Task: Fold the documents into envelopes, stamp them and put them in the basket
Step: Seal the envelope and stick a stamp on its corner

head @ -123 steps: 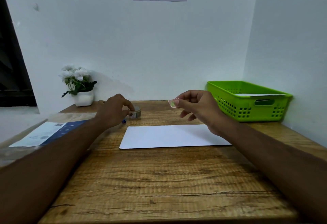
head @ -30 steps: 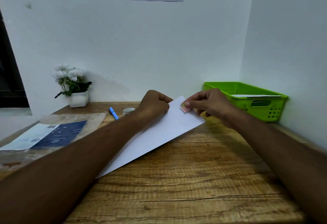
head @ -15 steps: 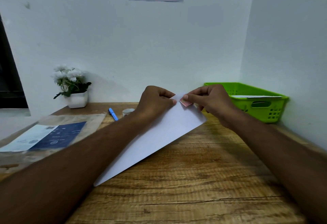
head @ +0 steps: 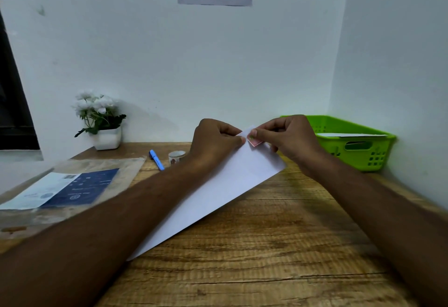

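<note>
The left hand (head: 215,139) pinches the envelope (head: 218,190) at its far corner; the right hand (head: 288,137) presses the stamp (head: 254,141) there, nearer the basket (head: 358,146).

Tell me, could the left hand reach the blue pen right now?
Probably yes: the pen lies near the left hand, only a small roll between them. But that hand grips the envelope and must let go first.

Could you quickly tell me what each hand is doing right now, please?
Left hand: pinches the envelope near its far corner.
Right hand: pinches the stamp onto that corner.
</note>
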Action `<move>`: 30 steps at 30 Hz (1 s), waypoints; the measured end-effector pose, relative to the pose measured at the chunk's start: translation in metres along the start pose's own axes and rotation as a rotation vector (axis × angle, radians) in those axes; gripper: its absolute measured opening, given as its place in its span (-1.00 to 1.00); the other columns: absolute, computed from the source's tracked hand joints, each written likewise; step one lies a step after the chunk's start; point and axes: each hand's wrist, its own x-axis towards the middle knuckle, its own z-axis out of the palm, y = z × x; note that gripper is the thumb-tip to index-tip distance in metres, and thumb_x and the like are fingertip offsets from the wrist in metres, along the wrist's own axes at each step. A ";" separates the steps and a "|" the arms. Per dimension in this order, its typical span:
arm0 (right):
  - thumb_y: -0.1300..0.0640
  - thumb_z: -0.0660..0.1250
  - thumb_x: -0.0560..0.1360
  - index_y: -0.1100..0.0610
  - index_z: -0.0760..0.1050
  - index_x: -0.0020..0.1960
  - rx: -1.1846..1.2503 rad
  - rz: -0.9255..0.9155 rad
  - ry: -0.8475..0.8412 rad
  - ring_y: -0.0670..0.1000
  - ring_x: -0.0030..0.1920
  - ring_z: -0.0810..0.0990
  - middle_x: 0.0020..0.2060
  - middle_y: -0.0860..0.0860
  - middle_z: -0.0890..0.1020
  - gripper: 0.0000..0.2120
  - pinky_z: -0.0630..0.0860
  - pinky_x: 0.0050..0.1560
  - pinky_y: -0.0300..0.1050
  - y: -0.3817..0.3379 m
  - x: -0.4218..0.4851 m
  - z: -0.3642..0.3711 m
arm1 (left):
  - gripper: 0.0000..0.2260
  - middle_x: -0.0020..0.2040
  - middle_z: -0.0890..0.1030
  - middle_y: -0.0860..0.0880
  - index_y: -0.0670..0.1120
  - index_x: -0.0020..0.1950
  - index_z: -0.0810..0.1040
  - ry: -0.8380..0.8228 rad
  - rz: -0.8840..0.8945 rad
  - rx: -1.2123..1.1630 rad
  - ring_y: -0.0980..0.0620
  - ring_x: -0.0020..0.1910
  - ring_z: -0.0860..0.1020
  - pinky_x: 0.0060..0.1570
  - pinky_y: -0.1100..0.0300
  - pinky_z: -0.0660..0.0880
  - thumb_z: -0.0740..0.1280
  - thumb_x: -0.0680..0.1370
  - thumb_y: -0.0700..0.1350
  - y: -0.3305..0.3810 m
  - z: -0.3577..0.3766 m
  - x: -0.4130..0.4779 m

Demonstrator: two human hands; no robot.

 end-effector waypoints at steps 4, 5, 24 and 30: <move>0.18 0.56 0.35 0.10 0.68 -0.29 0.013 0.007 -0.002 -0.20 -0.53 0.45 -0.38 0.01 0.69 -0.92 0.40 -0.41 -0.27 -0.001 -0.001 0.001 | -0.94 -0.26 0.69 0.02 -0.03 -0.22 0.69 0.006 0.000 0.005 0.14 -0.26 0.65 -0.23 0.28 0.55 0.49 0.41 -0.19 0.000 0.000 -0.001; 0.18 0.56 0.34 0.11 0.68 -0.29 0.015 0.012 -0.004 -0.21 -0.53 0.45 -0.36 0.02 0.69 -0.92 0.40 -0.42 -0.27 -0.001 -0.001 0.000 | -0.94 -0.26 0.69 0.02 -0.03 -0.22 0.68 0.008 -0.001 0.004 0.12 -0.25 0.65 -0.23 0.26 0.55 0.49 0.41 -0.19 0.001 0.000 -0.001; 0.15 0.56 0.37 0.11 0.68 -0.27 0.002 -0.032 -0.010 -0.22 -0.51 0.49 -0.39 -0.01 0.70 -0.92 0.43 -0.41 -0.28 -0.003 -0.002 0.004 | -0.91 -0.31 0.69 0.01 -0.08 -0.25 0.71 0.096 0.084 0.082 0.11 -0.27 0.65 -0.22 0.19 0.54 0.50 0.41 -0.08 -0.003 0.003 0.003; 0.12 0.62 0.29 0.16 0.59 -0.05 0.007 0.035 0.010 -0.09 -0.50 0.52 -0.40 0.07 0.69 -0.68 0.46 -0.40 -0.23 -0.003 0.000 0.001 | -0.93 -0.31 0.69 0.01 -0.06 -0.25 0.71 0.099 0.119 0.093 0.14 -0.30 0.63 -0.24 0.22 0.53 0.49 0.42 -0.10 -0.004 0.004 0.003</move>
